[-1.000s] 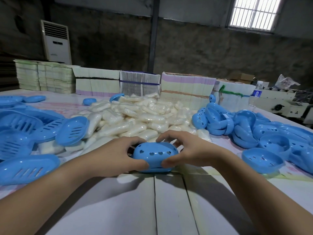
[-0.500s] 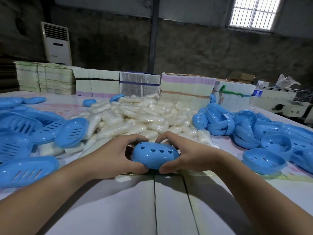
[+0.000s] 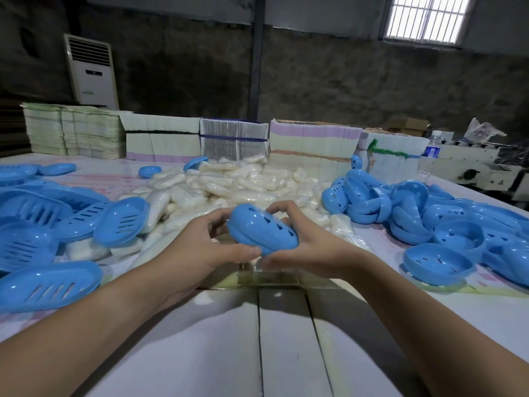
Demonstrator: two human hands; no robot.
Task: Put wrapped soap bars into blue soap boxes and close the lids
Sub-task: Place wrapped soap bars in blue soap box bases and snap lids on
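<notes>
Both hands, our left hand at 9 o'clock and right hand at 3, grip the closed soap box; we should squeeze its rim evenly.

A single wide-angle view looks from the person's head, forward and slightly down across the white table. Both forearms enter from the bottom corners, and the hands meet close below the lens, near frame centre. Beyond them the view runs over the soap pile to the paper stacks and dark back wall, whose edges bend, probably from lens distortion.
</notes>
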